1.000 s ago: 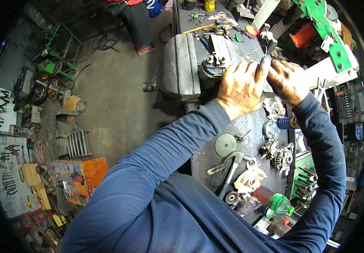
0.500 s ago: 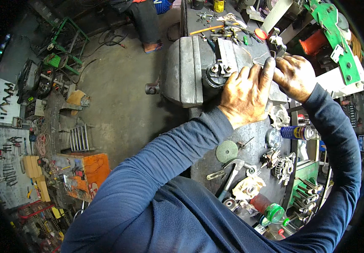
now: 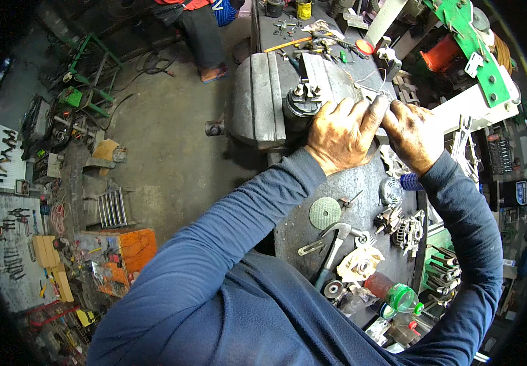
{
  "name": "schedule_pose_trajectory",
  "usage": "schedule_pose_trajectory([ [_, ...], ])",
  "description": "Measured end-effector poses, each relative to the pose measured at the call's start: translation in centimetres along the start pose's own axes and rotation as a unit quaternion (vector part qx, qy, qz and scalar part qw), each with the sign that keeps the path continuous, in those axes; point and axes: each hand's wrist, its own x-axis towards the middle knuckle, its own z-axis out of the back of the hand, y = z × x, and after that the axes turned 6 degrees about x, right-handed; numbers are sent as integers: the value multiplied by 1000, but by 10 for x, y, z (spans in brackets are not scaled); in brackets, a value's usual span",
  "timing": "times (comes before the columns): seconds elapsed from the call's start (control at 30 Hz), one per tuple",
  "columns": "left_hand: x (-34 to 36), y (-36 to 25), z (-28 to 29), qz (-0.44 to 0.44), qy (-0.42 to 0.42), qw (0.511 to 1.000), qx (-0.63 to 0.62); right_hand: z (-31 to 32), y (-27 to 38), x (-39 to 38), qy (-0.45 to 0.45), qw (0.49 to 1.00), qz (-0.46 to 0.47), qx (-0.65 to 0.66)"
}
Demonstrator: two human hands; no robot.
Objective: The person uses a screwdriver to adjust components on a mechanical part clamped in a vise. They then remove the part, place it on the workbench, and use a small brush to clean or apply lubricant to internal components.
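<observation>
My left hand point(image 3: 341, 135) and my right hand point(image 3: 415, 135) meet at their fingertips, just right of a large grey bench vise point(image 3: 252, 100). Both are closed, the left index finger stretched toward the right thumb. What they pinch is hidden behind the fingers. A thin, bent, pale wire point(image 3: 373, 75) shows just beyond the fingertips; whether it is held I cannot tell. Beside the left hand, a dark cylindrical part with two bolt terminals point(image 3: 303, 100) stands upright at the vise jaws.
Near my body the bench holds a hammer point(image 3: 333, 253), a green grinding disc point(image 3: 324, 213), metal housings point(image 3: 410, 235) and a green-capped bottle point(image 3: 402, 297). Pliers and an orange strip point(image 3: 288, 44) lie beyond the vise. A green-and-white frame point(image 3: 489, 85) rises right. Another person point(image 3: 201, 43) stands far left.
The view has shifted slightly, so the bench sits further left. My hands stay together with fingertips meeting. The blue spray can is now mostly hidden behind my right sleeve.
</observation>
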Motion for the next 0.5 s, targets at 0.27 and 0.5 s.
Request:
schedule_pose_trajectory([
  [0.27,4,-4,7,24,21,999,-11,2,0,2,0,1000,-9,14],
  [0.5,11,-7,14,45,20,998,-29,10,5,2,-11,1000,-15,-6],
])
